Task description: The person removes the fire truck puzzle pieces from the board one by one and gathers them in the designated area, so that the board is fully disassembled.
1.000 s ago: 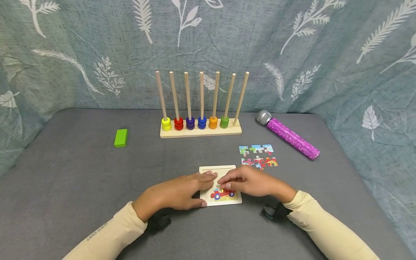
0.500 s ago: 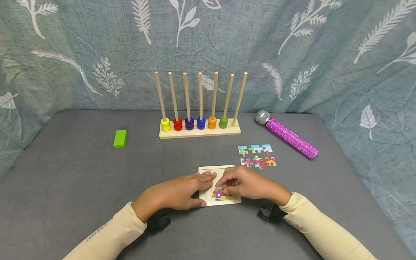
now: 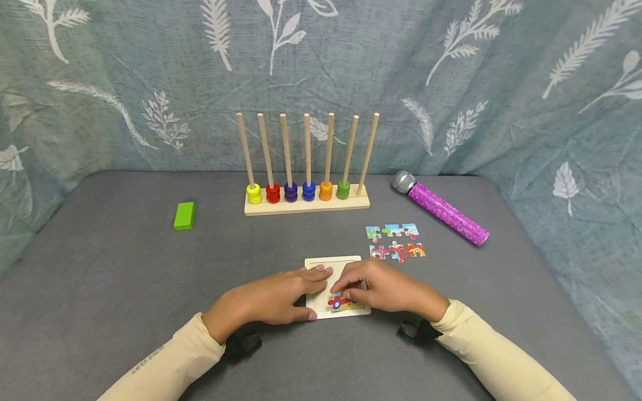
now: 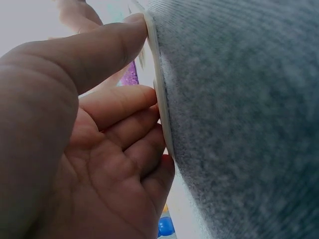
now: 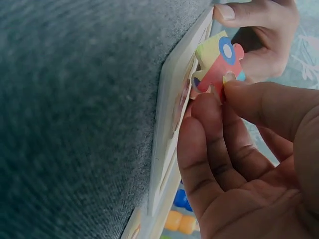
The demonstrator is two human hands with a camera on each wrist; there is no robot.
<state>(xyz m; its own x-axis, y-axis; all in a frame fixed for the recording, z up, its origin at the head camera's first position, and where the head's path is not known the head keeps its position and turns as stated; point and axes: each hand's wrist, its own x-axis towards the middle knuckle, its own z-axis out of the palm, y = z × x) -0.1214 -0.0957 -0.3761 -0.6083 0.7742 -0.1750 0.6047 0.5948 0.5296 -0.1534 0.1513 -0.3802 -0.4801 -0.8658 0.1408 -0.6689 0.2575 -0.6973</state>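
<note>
A small wooden puzzle tray [image 3: 321, 267] lies on the cloth in front of me. My left hand [image 3: 278, 295] rests on its left side, fingers spread over it and the thumb at the near corner; the left wrist view shows the fingertips along the tray's edge [image 4: 163, 109]. Over the lower part of the tray, my right hand [image 3: 388, 285] pinches a jigsaw piece [image 5: 219, 67] between thumb and fingers. The piece shows red vehicle bodywork and a blue wheel, and stands tilted off the tray in the right wrist view. My right fingers hide part of it.
Several jigsaw pieces [image 3: 398, 250] lie in two rows beyond the right hand. Behind stands a wooden peg rack [image 3: 306, 208] with coloured beads. A glittery purple microphone [image 3: 446, 211] is at the back right, a green block [image 3: 184, 216] at the back left.
My right hand has moved slightly left and nearer me, and the red vehicle piece has tilted up off the tray in its pinch. The left hand has stayed on the tray.
</note>
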